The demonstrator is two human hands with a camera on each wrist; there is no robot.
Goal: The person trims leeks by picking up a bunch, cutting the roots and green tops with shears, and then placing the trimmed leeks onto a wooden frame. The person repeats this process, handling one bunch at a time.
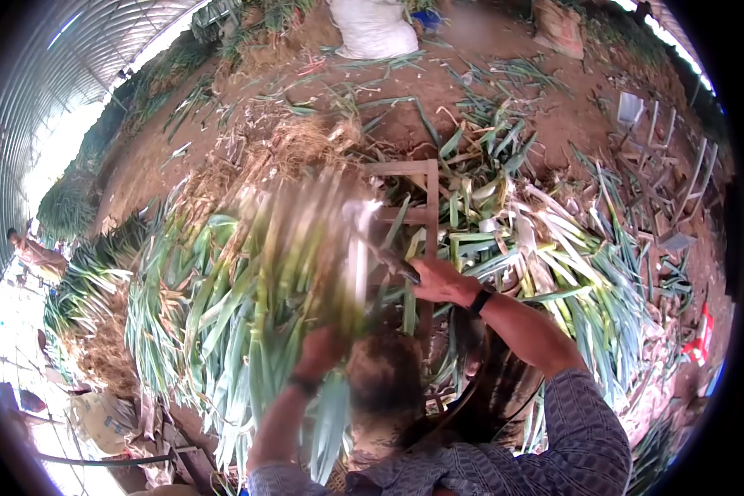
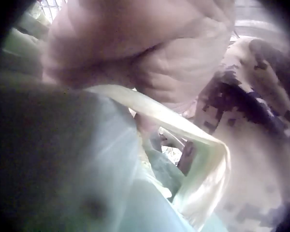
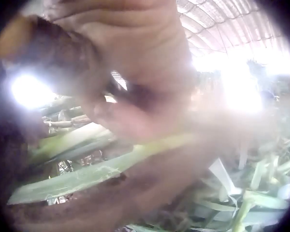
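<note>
In the head view the left hand (image 1: pixel 322 349), blurred, grips the lower part of a leek (image 1: pixel 357 277) beside the leafy pile. Its palm (image 2: pixel 174 63) shows in the left wrist view above broad leaves (image 2: pixel 154 108); the fingertips are hidden. The right hand (image 1: pixel 440 281) holds a tool by its dark handle (image 1: pixel 398 266), which points up and left towards the blurred leek tops. The far end of the tool is too blurred to tell its shape. In the right wrist view the fingers of the right hand (image 3: pixel 130 72) are curled, with a long green leaf (image 3: pixel 82 175) below.
A large leek pile (image 1: pixel 223 289) lies to the left, and another heap (image 1: pixel 587 289) to the right. Between them stands a wooden frame (image 1: pixel 431 207). A white sack (image 1: pixel 374 29) is at the back, and metal-legged stools (image 1: pixel 694 186) stand at the far right.
</note>
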